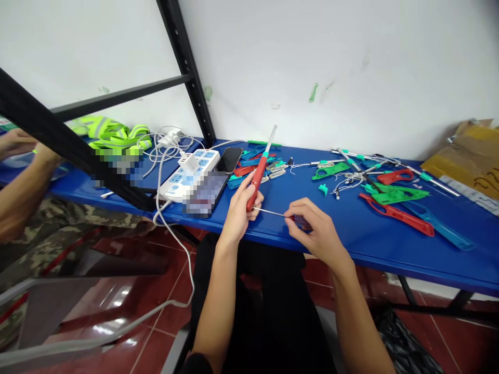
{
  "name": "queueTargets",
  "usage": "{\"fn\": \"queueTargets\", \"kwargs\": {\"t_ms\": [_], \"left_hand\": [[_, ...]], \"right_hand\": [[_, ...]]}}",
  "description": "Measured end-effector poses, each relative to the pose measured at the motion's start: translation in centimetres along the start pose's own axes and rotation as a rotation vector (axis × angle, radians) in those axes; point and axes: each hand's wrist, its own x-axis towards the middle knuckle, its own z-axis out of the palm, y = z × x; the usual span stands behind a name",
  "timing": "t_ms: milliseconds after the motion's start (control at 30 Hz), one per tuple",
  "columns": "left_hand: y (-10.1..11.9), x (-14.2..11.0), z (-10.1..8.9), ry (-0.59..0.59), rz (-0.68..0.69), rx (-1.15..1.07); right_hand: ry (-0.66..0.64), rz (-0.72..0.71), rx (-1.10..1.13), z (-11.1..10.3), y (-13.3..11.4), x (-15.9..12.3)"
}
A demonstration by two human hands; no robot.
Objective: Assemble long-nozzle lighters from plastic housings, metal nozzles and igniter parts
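Note:
My left hand (241,208) is wrapped round a red long-necked lighter (258,179), whose metal tube points up and away from me. Between the fingers of my right hand (312,223) is the handle of a screwdriver (298,220). The thin shaft runs left, and its tip meets the lower end of the lighter's red body. My palm and fingers partly hide the screwdriver's handle. Behind the lighter lies a pile of coloured lighter parts (249,162). To the right are a red casing half (401,217), a blue casing half (440,227) and a green casing (401,194).
A white power strip (177,182) with tangled cables stands left, beside a dark phone (230,160). A black shelf post (191,78) rises from the blue table (335,234). A cardboard box (463,161) sits far right. Another person's arm (27,182) shows at left, near yellow-green vests (113,132).

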Motion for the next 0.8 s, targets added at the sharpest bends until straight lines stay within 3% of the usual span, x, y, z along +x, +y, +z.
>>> {"fn": "queueTargets", "kwargs": {"t_ms": [800], "left_hand": [[0.00,0.06,0.22,0.015,0.004,0.001]], "right_hand": [[-0.012,-0.019,0.007,0.08,-0.28,0.07]]}}
